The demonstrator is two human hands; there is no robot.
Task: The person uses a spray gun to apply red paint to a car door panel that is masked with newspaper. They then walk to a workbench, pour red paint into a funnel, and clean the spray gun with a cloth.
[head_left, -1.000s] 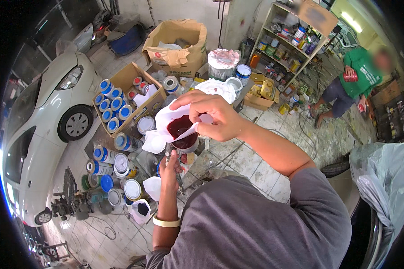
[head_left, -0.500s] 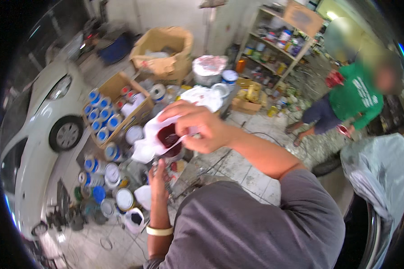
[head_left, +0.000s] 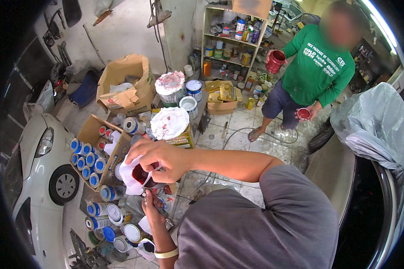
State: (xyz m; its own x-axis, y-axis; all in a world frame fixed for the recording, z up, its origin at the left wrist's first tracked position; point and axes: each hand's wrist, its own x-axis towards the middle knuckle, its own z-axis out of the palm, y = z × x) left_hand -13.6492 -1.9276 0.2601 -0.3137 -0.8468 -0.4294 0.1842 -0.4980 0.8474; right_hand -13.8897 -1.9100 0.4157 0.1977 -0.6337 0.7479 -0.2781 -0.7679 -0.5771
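Right hand (head_left: 167, 160): fingers pinch a white cone (head_left: 129, 178), likely keeping its mouth spread around dark red liquid (head_left: 138, 174); left hand (head_left: 152, 210): fingers curl round a spray gun (head_left: 164, 212), seemingly steadying it

1. Centre of things: the right hand (head_left: 165, 160) pinches the paper cone (head_left: 129, 175) over the cup (head_left: 152, 184), with the left hand (head_left: 152, 209) below, around a metal tool (head_left: 169, 223).
2. Left of them, an open carton (head_left: 111, 168), bottles (head_left: 91, 159) standing inside; loose cans (head_left: 116, 214) crowd nearer the wearer.
3. Further left, the car (head_left: 51, 154).
4. Just behind the hands, a square tin (head_left: 180, 140); behind that, a drum (head_left: 172, 99), with a large box (head_left: 125, 103) to its left.
5. Back right, a small box (head_left: 222, 108) before the shelves (head_left: 233, 40).
6. Right, a co-worker (head_left: 321, 67); nearer, a plastic sheet (head_left: 372, 116).
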